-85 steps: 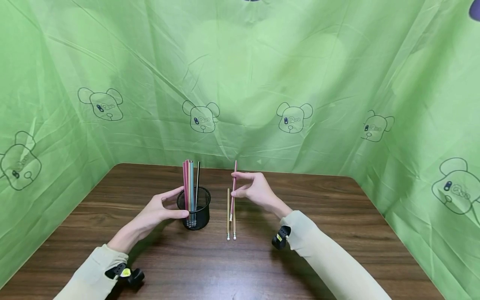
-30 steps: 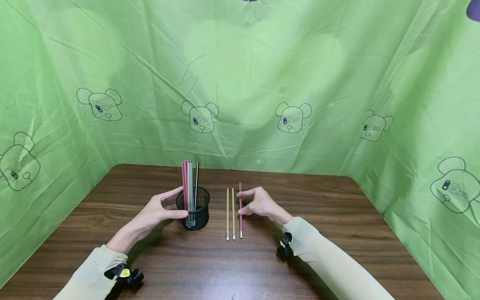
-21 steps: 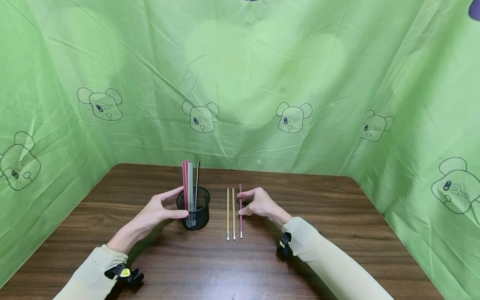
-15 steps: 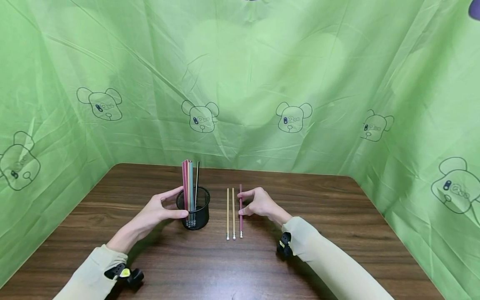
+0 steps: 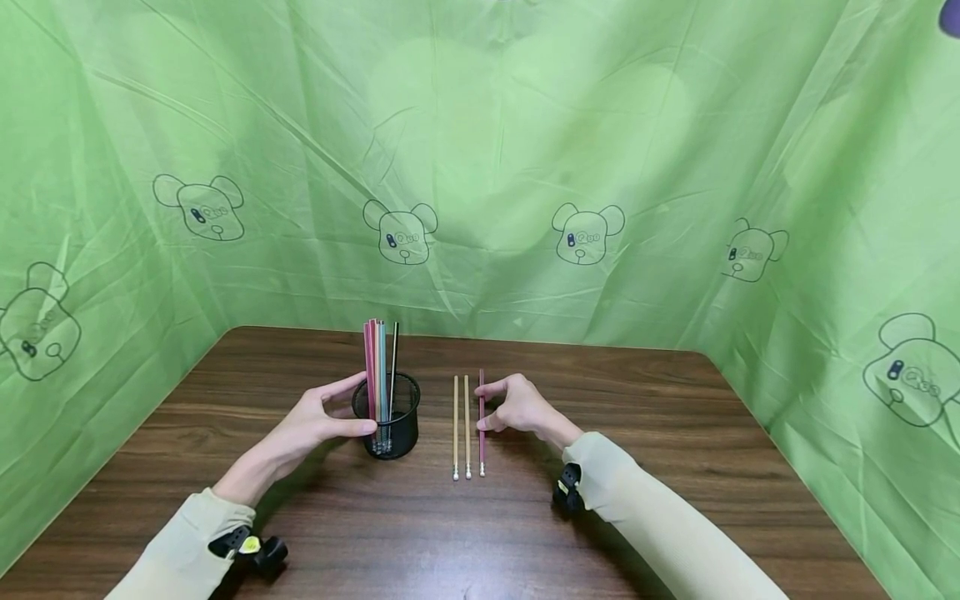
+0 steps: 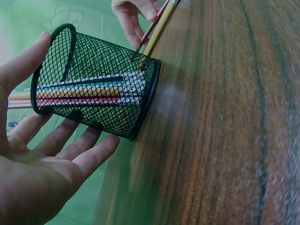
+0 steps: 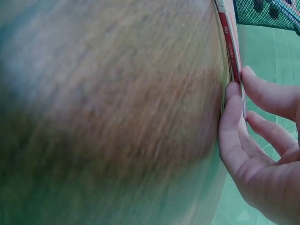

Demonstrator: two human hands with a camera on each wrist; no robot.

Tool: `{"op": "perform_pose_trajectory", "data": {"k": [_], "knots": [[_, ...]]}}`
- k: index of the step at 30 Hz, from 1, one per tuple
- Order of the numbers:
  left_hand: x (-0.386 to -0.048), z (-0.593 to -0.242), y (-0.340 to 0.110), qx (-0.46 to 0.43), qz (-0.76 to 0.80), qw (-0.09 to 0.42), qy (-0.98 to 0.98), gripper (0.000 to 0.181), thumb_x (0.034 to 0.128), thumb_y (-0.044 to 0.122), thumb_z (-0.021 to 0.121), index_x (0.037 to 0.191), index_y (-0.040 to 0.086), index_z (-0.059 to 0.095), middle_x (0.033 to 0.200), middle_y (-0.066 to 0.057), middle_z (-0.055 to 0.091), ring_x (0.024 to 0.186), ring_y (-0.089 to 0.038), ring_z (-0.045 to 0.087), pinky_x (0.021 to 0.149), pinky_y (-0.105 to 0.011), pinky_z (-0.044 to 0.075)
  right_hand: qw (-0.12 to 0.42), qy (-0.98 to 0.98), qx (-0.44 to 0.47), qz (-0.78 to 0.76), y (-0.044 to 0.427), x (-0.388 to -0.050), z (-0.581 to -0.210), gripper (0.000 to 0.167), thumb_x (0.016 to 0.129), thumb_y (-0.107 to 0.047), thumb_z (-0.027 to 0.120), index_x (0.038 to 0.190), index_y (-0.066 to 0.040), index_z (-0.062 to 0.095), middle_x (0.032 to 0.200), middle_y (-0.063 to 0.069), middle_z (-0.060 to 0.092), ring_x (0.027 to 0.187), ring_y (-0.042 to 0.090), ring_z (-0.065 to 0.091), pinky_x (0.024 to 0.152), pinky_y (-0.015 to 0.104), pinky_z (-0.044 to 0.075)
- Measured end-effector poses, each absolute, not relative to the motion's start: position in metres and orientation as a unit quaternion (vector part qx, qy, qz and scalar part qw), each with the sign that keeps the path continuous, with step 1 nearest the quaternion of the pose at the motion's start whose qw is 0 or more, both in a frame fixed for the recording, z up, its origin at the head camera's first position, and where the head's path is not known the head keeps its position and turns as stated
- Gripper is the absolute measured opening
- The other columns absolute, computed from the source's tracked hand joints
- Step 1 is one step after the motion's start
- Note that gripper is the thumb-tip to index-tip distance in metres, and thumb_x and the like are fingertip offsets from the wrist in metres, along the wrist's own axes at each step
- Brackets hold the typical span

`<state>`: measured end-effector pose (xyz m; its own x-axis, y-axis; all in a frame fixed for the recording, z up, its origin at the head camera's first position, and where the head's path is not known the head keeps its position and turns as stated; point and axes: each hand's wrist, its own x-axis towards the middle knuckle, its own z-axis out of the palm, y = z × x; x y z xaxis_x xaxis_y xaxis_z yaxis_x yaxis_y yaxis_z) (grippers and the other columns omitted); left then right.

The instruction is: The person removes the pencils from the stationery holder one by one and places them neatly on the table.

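On the table [image 5: 360, 533], left hand [image 5: 307, 421] grips a black mesh cup [image 5: 403, 433] of pencils [image 5: 373, 362].
Right hand [image 5: 519, 407] pinches a pink pencil [image 5: 482, 448]; its lettering shows only in right wrist view.

Green cloth [image 5: 495, 125] round my brown surface [image 5: 390, 533]
I face creased cloth hanging behind and along both sides, printed with outlined round-eared faces [image 5: 212, 212]; a purple patch [image 5: 952, 18] shows at the upper right. The wood-grain surface before me has rounded far corners and a pale sheen.
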<state>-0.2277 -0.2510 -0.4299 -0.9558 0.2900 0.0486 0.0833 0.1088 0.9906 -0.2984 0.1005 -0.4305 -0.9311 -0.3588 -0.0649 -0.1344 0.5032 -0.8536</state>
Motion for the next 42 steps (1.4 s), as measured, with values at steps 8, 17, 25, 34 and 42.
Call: {"op": "perform_pose_trajectory", "data": {"k": [8,17,25,34,42], "knots": [[-0.2277,-0.429,-0.2505,0.125,0.652,0.074,0.745,0.087,0.0889,0.011,0.085,0.163,0.009,0.04,0.151,-0.023,0.054,0.128,-0.034,0.061,0.098,-0.027,0.049,0.132,0.856,-0.135,-0.481,0.0994,-0.2981,-0.4312,0.055,0.075,0.004,0.092,0.127,-0.001,0.076,0.12,0.012,0.074,0.056,0.008,0.063,0.059,0.025,0.055],[-0.2275,-0.4296,-0.2509,0.127,0.652,0.072,0.744,0.086,0.0892,0.01,0.085,0.163,0.009,0.04,0.152,-0.023,0.053,0.129,-0.035,0.06,0.098,-0.026,0.049,0.128,0.866,-0.13,-0.465,0.0957,-0.2985,-0.4319,0.054,0.074,0.004,0.092,0.125,-0.001,0.076,0.121,0.012,0.074,0.056,0.008,0.065,0.062,0.026,0.057],[-0.2277,-0.43,-0.2508,0.131,0.655,0.073,0.74,0.086,0.0897,0.009,0.084,0.163,0.009,0.039,0.155,-0.022,0.05,0.13,-0.033,0.06,0.099,-0.026,0.049,0.137,0.871,-0.136,-0.451,0.0928,-0.2985,-0.4306,0.054,0.074,0.007,0.091,0.126,0.002,0.075,0.127,0.016,0.072,0.061,0.012,0.07,0.063,0.029,0.06],[-0.2273,-0.4298,-0.2507,0.133,0.656,0.073,0.739,0.087,0.0891,0.009,0.085,0.163,0.007,0.039,0.157,-0.022,0.048,0.133,-0.038,0.056,0.099,-0.026,0.049,0.136,0.876,-0.143,-0.44,0.0909,-0.2969,-0.4274,0.055,0.074,0.008,0.091,0.126,0.005,0.074,0.128,0.02,0.07,0.062,0.017,0.072,0.062,0.031,0.06],[-0.2277,-0.4301,-0.2507,0.132,0.655,0.072,0.74,0.087,0.0892,0.01,0.085,0.163,0.008,0.039,0.155,-0.022,0.05,0.131,-0.038,0.058,0.099,-0.026,0.048,0.135,0.874,-0.135,-0.447,0.0924,-0.2972,-0.429,0.056,0.074,0.006,0.092,0.127,0.003,0.074,0.131,0.019,0.07,0.062,0.016,0.072,0.063,0.031,0.06]]}}
